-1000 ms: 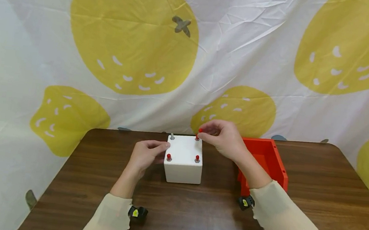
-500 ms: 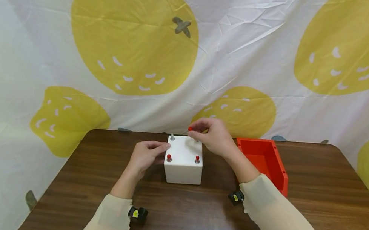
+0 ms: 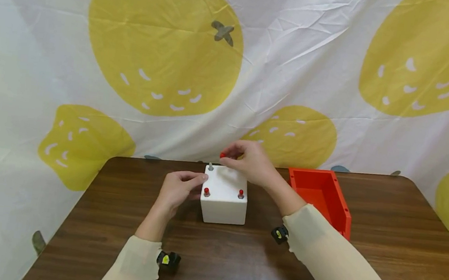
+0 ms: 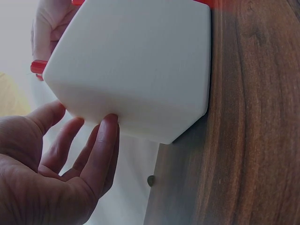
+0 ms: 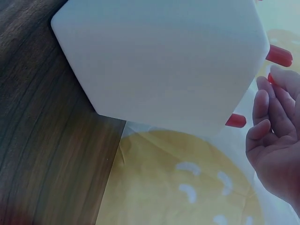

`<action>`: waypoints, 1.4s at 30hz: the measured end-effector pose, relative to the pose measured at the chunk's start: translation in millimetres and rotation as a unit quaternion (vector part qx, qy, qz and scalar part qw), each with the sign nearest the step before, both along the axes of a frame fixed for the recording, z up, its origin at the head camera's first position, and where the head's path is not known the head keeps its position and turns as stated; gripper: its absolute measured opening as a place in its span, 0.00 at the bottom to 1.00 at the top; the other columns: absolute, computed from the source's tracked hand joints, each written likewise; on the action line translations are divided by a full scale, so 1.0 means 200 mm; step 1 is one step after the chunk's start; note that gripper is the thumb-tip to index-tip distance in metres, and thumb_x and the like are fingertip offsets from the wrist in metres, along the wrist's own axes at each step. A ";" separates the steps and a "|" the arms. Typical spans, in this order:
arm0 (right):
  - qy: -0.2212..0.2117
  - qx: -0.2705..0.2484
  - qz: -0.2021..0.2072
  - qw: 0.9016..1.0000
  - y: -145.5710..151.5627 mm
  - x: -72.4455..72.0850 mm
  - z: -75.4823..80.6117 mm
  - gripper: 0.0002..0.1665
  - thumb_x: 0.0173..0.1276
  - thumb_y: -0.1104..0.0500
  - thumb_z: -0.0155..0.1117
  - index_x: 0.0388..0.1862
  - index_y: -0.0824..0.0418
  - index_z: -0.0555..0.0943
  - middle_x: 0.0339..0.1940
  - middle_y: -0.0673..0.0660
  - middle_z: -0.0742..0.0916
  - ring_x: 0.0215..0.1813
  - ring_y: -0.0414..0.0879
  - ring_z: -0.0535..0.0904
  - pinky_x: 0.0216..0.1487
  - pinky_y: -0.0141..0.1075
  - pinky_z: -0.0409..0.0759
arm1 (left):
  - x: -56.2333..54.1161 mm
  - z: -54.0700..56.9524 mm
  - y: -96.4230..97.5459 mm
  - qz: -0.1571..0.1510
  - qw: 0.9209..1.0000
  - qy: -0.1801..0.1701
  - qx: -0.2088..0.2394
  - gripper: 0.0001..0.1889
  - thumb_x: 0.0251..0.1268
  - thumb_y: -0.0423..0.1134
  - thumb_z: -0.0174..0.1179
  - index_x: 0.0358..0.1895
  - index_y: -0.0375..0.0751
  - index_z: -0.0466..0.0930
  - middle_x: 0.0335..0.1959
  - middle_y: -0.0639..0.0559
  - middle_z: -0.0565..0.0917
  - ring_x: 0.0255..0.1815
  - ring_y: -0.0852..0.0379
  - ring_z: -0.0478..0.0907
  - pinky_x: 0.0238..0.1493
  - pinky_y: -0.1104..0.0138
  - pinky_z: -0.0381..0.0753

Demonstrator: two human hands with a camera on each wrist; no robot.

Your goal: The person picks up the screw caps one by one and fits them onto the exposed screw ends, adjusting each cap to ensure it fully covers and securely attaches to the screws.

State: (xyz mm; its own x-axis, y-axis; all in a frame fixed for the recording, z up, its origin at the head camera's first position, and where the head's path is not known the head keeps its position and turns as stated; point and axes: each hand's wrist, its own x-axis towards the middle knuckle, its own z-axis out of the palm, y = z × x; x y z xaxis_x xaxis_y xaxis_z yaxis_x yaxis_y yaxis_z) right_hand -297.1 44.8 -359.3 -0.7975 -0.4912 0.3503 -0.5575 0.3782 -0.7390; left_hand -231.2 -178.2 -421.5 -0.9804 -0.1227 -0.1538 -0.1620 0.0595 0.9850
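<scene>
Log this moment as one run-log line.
left hand: steadies white box | right hand: pinches red cap above box's far edge | orange bin: right of box

A dark wooden counter (image 3: 384,232) is seen before a patterned cloth. A white box (image 3: 223,204) is set near its far middle, an open red bin (image 3: 320,195) just to its right.

Matt white plastic box (image 3: 223,202) on glossy wood-grain table (image 3: 382,250), creased cloth backdrop (image 3: 301,51).

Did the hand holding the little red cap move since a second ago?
Yes. The right hand with the red cap has moved left across the far edge of the white box, towards the bare grey peg.
</scene>
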 end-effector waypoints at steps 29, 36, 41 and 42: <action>-0.037 0.077 0.015 0.996 -0.16 -0.05 0.00 0.06 0.70 0.60 0.77 0.43 0.59 0.91 0.36 0.49 0.92 0.42 0.42 0.87 0.46 0.38 0.85 | -0.01 0.00 0.00 -0.005 1.000 0.012 0.003 0.18 0.68 0.43 0.76 0.52 0.33 0.90 0.52 0.40 0.88 0.45 0.52 0.88 0.44 0.59 0.92; -0.033 0.086 0.017 0.996 -0.16 -0.05 -0.02 0.05 0.70 0.60 0.78 0.41 0.58 0.91 0.35 0.48 0.91 0.40 0.41 0.87 0.44 0.37 0.85 | 0.00 0.00 0.00 -0.005 1.000 0.008 0.001 0.18 0.69 0.44 0.75 0.53 0.33 0.90 0.53 0.40 0.88 0.47 0.50 0.88 0.46 0.57 0.92; -0.033 0.092 0.019 0.995 -0.16 -0.06 -0.03 0.05 0.69 0.61 0.78 0.42 0.60 0.91 0.36 0.49 0.92 0.40 0.41 0.87 0.44 0.36 0.85 | 0.00 0.00 0.00 -0.006 1.000 0.008 -0.001 0.19 0.68 0.45 0.75 0.53 0.33 0.90 0.53 0.40 0.88 0.47 0.50 0.88 0.47 0.57 0.92; -0.035 0.094 0.018 0.995 -0.16 -0.06 -0.03 0.06 0.69 0.61 0.78 0.43 0.60 0.91 0.36 0.49 0.91 0.40 0.41 0.86 0.44 0.36 0.85 | 0.00 0.00 0.00 -0.006 1.000 0.008 -0.001 0.19 0.68 0.45 0.76 0.53 0.33 0.90 0.54 0.40 0.88 0.47 0.50 0.88 0.47 0.57 0.92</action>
State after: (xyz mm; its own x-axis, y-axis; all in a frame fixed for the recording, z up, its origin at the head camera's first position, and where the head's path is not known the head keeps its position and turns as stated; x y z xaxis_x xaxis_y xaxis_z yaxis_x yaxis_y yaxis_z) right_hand -308.4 11.9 -365.4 -0.7968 -0.5721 0.1946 -0.5237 0.4932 -0.6947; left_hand -231.2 -178.9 -421.3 -0.9843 -0.1113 -0.1371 -0.1448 0.0639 0.9874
